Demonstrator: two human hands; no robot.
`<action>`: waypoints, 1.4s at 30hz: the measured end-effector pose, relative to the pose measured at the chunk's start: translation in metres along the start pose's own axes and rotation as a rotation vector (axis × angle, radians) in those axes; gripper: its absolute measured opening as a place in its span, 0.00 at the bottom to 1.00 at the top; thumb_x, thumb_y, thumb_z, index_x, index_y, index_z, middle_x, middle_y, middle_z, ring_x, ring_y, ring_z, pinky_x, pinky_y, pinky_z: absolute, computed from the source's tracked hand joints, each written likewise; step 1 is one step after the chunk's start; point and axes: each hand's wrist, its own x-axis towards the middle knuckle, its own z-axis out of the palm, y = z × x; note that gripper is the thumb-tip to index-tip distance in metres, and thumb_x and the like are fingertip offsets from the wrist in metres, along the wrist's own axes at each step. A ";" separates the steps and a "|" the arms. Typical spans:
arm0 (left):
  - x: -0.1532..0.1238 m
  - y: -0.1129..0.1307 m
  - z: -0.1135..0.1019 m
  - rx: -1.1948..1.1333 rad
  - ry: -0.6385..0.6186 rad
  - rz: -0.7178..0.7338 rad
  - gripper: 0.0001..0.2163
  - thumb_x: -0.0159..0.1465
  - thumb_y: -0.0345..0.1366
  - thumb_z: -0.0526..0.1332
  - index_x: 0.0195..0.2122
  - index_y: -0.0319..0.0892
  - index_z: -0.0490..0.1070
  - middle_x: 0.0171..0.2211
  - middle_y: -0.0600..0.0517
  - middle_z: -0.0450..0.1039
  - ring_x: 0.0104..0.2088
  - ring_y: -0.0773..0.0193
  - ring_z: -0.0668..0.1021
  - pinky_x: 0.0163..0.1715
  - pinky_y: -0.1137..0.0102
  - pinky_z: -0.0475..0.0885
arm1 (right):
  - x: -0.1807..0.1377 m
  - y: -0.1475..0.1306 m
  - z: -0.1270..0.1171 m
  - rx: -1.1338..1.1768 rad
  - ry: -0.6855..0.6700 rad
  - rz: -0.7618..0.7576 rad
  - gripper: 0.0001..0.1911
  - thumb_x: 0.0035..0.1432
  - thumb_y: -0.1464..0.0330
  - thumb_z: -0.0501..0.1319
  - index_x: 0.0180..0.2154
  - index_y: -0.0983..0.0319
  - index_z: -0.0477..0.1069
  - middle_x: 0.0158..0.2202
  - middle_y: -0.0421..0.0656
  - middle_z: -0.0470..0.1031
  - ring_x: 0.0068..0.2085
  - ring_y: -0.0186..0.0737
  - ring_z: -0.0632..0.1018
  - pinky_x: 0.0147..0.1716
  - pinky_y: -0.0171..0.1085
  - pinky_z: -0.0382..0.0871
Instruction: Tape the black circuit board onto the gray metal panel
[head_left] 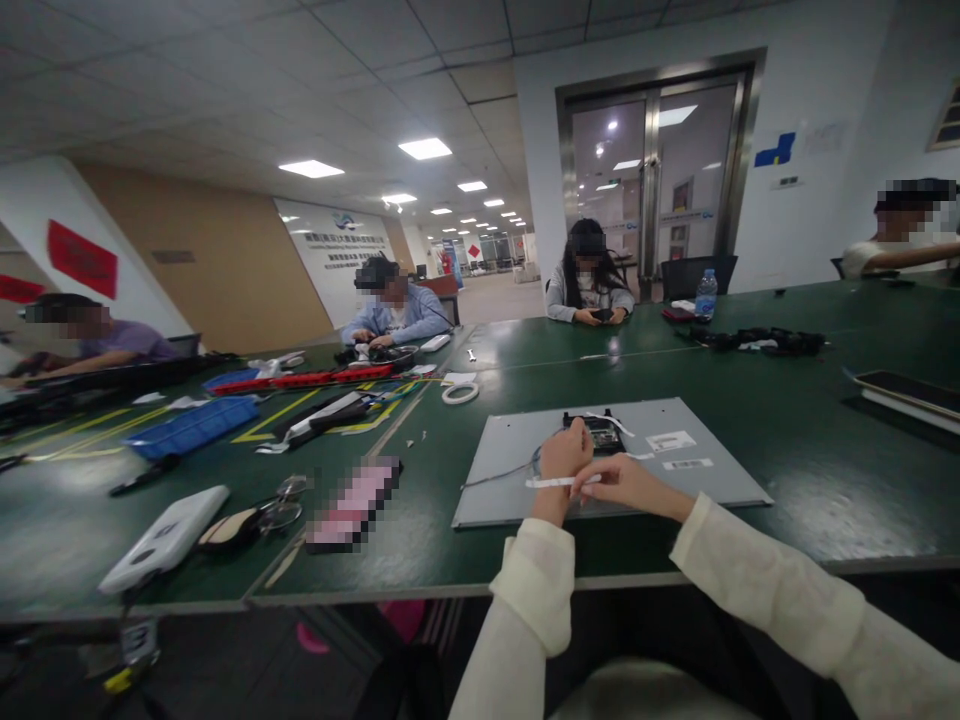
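Note:
A flat grey panel [499,450] lies on the table in front of me. On its far part sits a black-framed unit with a circuit board [606,434], and white strips lie near it. Over the panel, just left of the board, my left hand [564,458] is closed, its fingertips mostly hidden. My right hand [630,484] pinches a narrow white strip [551,483] that crosses my left wrist. A thin grey cable [499,474] runs leftward from beneath my left hand. White labels [671,441] are stuck on the panel's right side.
Left of the panel lie a pink phone [356,505], a white power bank [165,538], glasses [281,512] and a blue tray [193,425]. A tape roll [460,393] rests beyond. At right are dark cables [757,341] and a water bottle [706,296]. Several people sit around the table.

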 end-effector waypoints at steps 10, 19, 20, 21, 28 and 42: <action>0.003 0.001 0.009 -0.012 -0.021 0.046 0.12 0.69 0.36 0.49 0.49 0.39 0.67 0.38 0.42 0.77 0.38 0.54 0.80 0.37 0.66 0.70 | -0.005 0.003 -0.003 -0.098 0.033 -0.062 0.14 0.62 0.63 0.58 0.43 0.62 0.77 0.38 0.45 0.80 0.38 0.38 0.79 0.41 0.39 0.73; -0.007 0.000 -0.002 -0.033 -0.081 0.132 0.12 0.69 0.37 0.51 0.48 0.39 0.69 0.41 0.43 0.76 0.42 0.57 0.78 0.41 0.68 0.69 | 0.000 -0.001 -0.024 -0.200 0.124 -0.124 0.19 0.65 0.60 0.55 0.50 0.62 0.75 0.39 0.45 0.79 0.38 0.38 0.79 0.38 0.37 0.73; -0.010 -0.002 -0.004 -0.041 -0.040 0.158 0.12 0.69 0.37 0.51 0.48 0.40 0.69 0.42 0.44 0.76 0.45 0.57 0.77 0.43 0.68 0.68 | 0.005 -0.002 -0.030 -0.232 0.185 -0.142 0.18 0.65 0.60 0.55 0.49 0.61 0.76 0.40 0.45 0.79 0.39 0.38 0.78 0.39 0.37 0.73; -0.012 -0.004 -0.005 -0.041 -0.003 0.143 0.12 0.69 0.36 0.50 0.47 0.41 0.69 0.43 0.44 0.75 0.46 0.57 0.77 0.45 0.68 0.68 | 0.010 -0.003 -0.037 -0.271 0.256 -0.167 0.18 0.64 0.60 0.56 0.48 0.61 0.76 0.41 0.45 0.78 0.40 0.38 0.78 0.41 0.37 0.72; -0.031 -0.025 -0.008 0.009 0.128 -0.121 0.12 0.65 0.37 0.56 0.49 0.43 0.68 0.47 0.45 0.71 0.51 0.55 0.72 0.48 0.65 0.66 | 0.068 0.004 -0.052 -0.539 0.639 -0.282 0.14 0.64 0.66 0.55 0.44 0.61 0.78 0.45 0.45 0.74 0.44 0.38 0.75 0.43 0.37 0.70; -0.049 -0.049 -0.005 -0.016 0.054 -0.284 0.12 0.65 0.33 0.55 0.50 0.44 0.68 0.48 0.44 0.71 0.51 0.55 0.72 0.48 0.62 0.66 | 0.057 0.034 -0.009 -0.999 0.152 -0.127 0.13 0.64 0.73 0.55 0.45 0.64 0.77 0.45 0.48 0.78 0.48 0.42 0.76 0.50 0.39 0.66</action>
